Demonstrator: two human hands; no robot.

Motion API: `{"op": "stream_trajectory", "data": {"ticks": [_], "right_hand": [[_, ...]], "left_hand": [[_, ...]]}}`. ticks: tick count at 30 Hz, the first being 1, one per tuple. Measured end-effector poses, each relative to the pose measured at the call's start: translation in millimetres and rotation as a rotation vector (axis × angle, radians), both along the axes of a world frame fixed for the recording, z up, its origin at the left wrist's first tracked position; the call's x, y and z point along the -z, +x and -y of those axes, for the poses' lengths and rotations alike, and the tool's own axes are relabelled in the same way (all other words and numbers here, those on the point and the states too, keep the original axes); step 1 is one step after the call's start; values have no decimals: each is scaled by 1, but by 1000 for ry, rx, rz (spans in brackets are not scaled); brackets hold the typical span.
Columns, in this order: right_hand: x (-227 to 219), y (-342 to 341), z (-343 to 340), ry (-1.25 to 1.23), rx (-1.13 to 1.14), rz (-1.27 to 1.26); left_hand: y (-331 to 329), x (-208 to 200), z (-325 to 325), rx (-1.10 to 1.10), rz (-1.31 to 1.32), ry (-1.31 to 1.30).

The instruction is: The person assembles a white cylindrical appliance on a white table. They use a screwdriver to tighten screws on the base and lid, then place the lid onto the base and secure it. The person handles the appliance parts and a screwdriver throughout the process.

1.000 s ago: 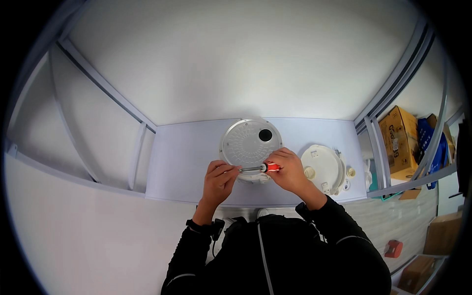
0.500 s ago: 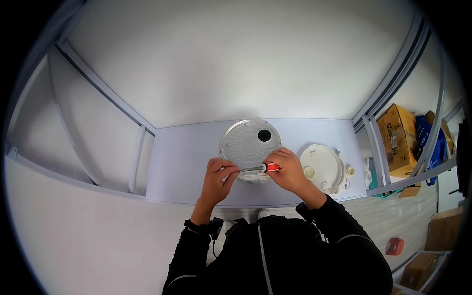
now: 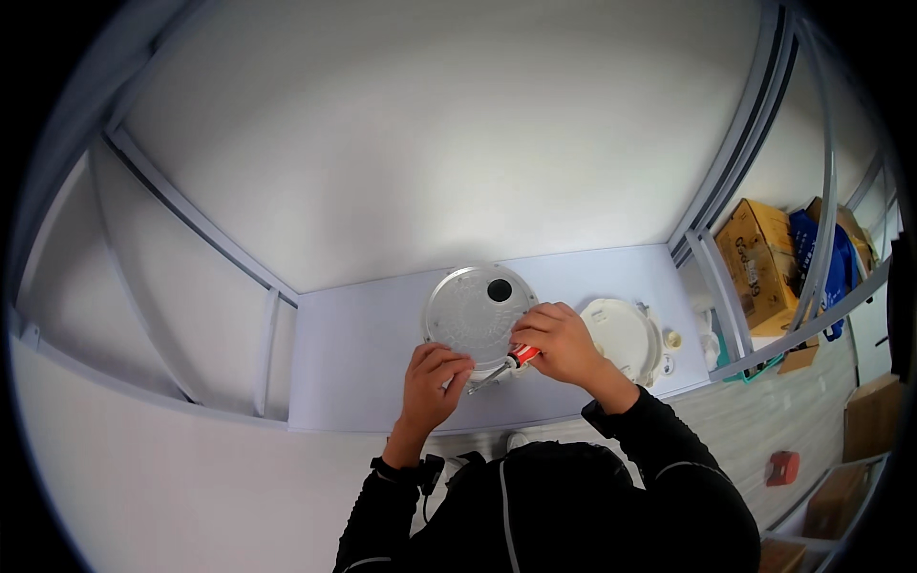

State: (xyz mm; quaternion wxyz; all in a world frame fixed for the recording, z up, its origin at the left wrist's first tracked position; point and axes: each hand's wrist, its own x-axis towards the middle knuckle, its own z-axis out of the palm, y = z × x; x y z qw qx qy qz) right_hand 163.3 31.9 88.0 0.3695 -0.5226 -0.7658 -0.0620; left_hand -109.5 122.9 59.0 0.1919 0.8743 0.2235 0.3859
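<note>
— Screwdriver (image 3: 507, 366) shaft: swung from nearly level to a slant since the earlier frame, tip now just on the near side of the left fingertips. How is it held?

— Right hand (image 3: 562, 346) closes its fingers around the red-and-white handle (image 3: 523, 354). Left hand (image 3: 432, 387) is loosely curled beside the tip; whether it pinches anything cannot be told.

— Handling?

— Probably light and rigid; a smooth handle may slip. Grip the handle, not the tip. Round metal cover (image 3: 468, 310), just beyond both hands, looks stiff; hold by its rim.

— Obscured?

— Handle's rear, beneath the right hand; the tip's shape, too small; part of the cover's near edge.
</note>
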Motion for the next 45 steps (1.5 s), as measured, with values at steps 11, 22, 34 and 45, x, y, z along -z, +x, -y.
{"op": "stream_trajectory", "data": {"ticks": [11,22,34,45], "right_hand": [[-27,-8,28,-155,84,-391],[-38,-42,64,-262,-26,-951],[-48,-82,84,249,396,-746],[-57,-111,102,462,452,-700]], "left_hand": [[6,10,11,-39,59,26],[1,2,-2,36,-12,83],[3,-10,-24,197,-23,182],[-1,8,-36,279,11,106]]}}
